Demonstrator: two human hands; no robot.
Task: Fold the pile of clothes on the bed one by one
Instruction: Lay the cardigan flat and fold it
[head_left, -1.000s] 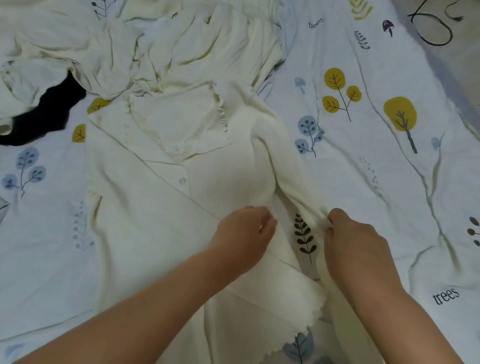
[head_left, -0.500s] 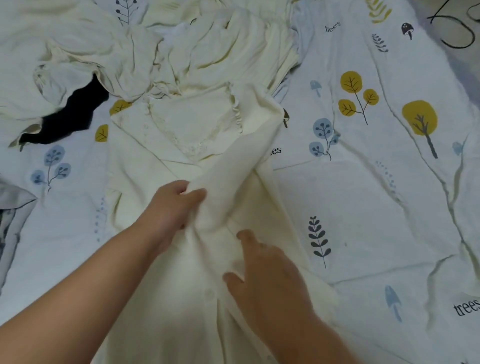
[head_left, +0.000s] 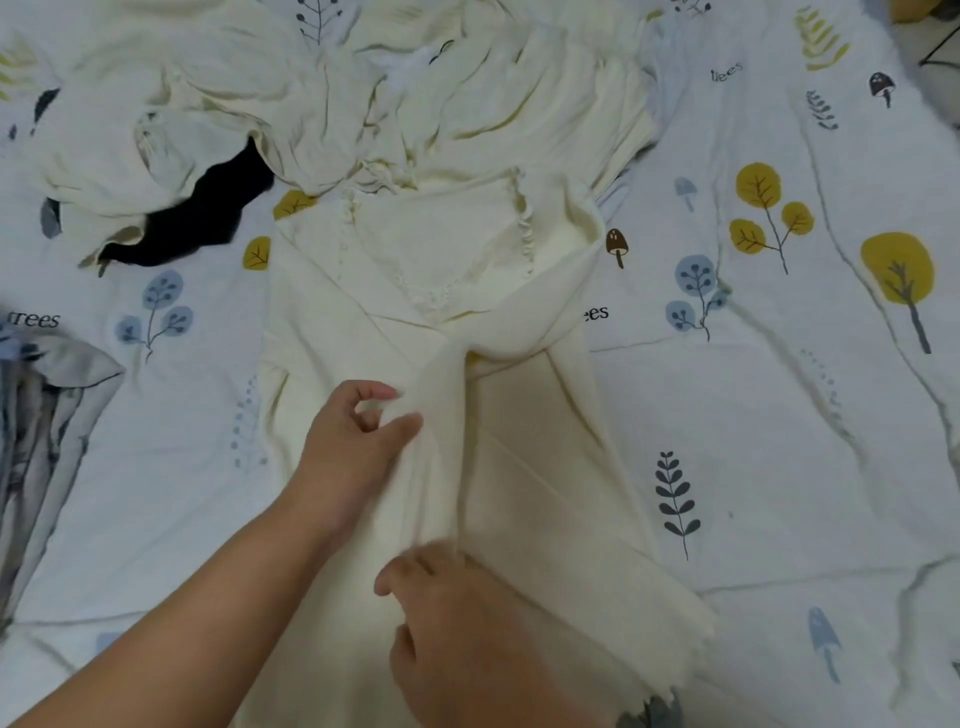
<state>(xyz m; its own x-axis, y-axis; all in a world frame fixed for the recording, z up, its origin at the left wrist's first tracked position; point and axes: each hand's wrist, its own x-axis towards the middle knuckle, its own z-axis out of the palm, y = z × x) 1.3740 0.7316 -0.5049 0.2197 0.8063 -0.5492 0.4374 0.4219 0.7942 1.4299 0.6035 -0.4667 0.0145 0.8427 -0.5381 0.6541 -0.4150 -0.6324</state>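
Observation:
A cream long-sleeved top (head_left: 363, 332) with a ruffled V neck lies flat on the bed in front of me. Its right sleeve (head_left: 519, 332) is folded diagonally across the chest. My left hand (head_left: 358, 441) pinches the sleeve fabric between thumb and forefinger at mid-body. Lower down, my right hand (head_left: 457, 623) holds the sleeve's lower end with curled fingers. Beyond the collar sits the pile of cream clothes (head_left: 363, 104), crumpled.
A black garment (head_left: 208, 213) pokes out from under the pile at left. A grey patterned cloth (head_left: 47, 415) lies at the left edge. The tree-printed bedsheet (head_left: 779, 415) spreads to the right; a dark cable (head_left: 940, 47) shows at the top right corner.
The right sleeve has been carried from the garment's right side across the body. Both hands moved left with it, the right hand dropping lower along the sleeve.

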